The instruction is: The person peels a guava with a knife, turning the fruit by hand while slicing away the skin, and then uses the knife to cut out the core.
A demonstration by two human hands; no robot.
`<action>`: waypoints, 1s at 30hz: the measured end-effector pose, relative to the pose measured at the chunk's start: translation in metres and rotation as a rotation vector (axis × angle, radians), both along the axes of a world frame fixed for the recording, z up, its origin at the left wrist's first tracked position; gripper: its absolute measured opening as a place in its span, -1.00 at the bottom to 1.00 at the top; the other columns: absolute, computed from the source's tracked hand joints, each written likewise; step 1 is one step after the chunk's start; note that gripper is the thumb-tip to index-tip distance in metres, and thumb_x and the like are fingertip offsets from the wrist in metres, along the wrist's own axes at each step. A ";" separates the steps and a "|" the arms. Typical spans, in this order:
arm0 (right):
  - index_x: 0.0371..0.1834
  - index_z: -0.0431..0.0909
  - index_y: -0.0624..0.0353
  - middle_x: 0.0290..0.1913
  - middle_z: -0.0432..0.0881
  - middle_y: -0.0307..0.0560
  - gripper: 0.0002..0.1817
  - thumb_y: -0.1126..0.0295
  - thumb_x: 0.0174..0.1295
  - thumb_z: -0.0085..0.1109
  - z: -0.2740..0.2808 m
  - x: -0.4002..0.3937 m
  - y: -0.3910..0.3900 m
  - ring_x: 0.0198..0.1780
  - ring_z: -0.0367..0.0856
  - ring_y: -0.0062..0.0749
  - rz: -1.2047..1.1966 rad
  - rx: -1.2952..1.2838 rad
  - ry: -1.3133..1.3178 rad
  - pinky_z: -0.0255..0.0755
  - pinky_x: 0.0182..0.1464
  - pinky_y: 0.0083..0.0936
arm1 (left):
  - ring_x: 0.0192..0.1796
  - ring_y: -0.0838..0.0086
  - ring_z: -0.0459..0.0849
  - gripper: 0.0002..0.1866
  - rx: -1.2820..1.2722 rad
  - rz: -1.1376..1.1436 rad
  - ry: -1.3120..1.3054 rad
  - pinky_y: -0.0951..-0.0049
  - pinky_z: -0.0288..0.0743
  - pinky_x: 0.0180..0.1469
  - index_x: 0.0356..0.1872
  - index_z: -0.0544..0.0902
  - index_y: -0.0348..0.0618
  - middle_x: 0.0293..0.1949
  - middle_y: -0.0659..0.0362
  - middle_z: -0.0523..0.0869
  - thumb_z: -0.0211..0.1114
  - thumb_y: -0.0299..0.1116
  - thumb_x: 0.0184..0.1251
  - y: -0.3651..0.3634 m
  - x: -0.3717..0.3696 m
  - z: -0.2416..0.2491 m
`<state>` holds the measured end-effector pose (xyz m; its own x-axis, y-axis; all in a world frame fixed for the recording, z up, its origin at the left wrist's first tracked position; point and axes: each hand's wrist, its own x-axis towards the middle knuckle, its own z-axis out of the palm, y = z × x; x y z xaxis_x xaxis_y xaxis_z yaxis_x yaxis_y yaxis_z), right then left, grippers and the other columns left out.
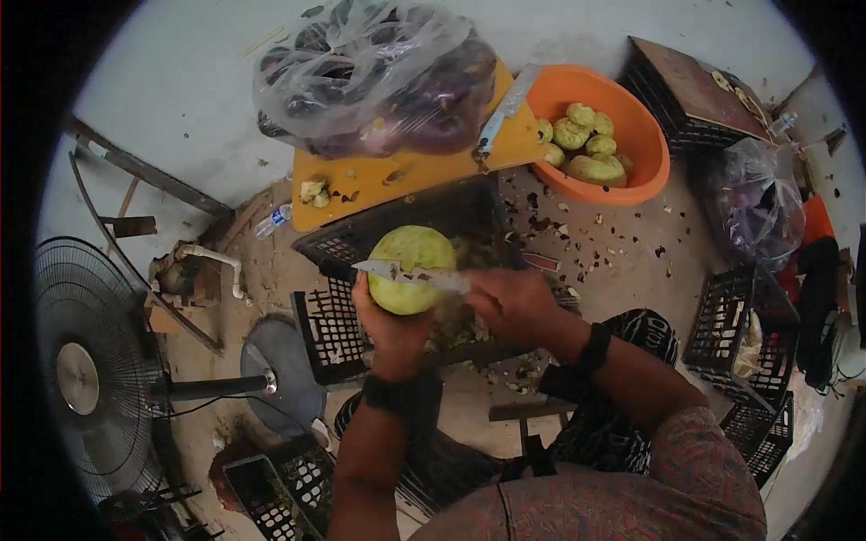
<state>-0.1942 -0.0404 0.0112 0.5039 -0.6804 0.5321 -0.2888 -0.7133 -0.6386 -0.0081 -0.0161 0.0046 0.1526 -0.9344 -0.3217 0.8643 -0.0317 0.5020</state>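
My left hand (390,332) cups a round, pale green peeled eggplant (410,245) from below and the left. My right hand (516,305) grips a knife whose handle is mostly hidden by the fingers. The knife blade (408,272) lies across the front of the eggplant, its tip pointing left, with dark bits stuck to it. Beneath both hands stands a black plastic crate (332,325) with scraps inside.
Behind the crate, a yellow board (361,185) bears a plastic bag of purple eggplants (388,99) and another knife (507,108). An orange tub (648,167) holds several peeled eggplants. A fan (86,374) stands left; black crates (735,316) stand right. Peel scraps litter the floor.
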 end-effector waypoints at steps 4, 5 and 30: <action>-0.17 0.51 0.10 -0.40 0.60 0.01 -0.82 0.29 0.23 0.14 0.000 -0.002 0.000 -0.37 0.61 -0.05 -0.005 0.001 0.046 0.47 -0.38 -0.19 | 0.25 0.08 0.44 -0.29 0.003 -0.006 0.009 -0.10 0.34 0.21 0.25 0.41 -0.06 0.22 0.06 0.48 -0.21 0.23 0.28 -0.001 0.001 -0.004; -0.18 0.51 0.09 -0.40 0.60 0.02 -0.82 0.28 0.24 0.12 0.002 -0.003 0.001 -0.37 0.61 -0.04 -0.023 0.026 0.062 0.47 -0.37 -0.18 | 0.25 0.08 0.44 -0.29 0.002 -0.006 0.009 -0.10 0.34 0.21 0.25 0.41 -0.06 0.22 0.06 0.48 -0.21 0.23 0.28 0.000 0.002 -0.005; -0.11 0.47 0.11 -0.39 0.61 -0.02 -0.75 0.24 0.24 0.14 -0.006 0.026 0.010 -0.42 0.63 -0.07 0.013 0.018 0.073 0.49 -0.42 -0.20 | 0.22 0.13 0.47 -0.31 -0.082 -0.002 0.141 0.09 0.32 0.26 0.24 0.41 -0.15 0.20 0.04 0.51 -0.14 0.22 0.38 0.000 0.003 -0.006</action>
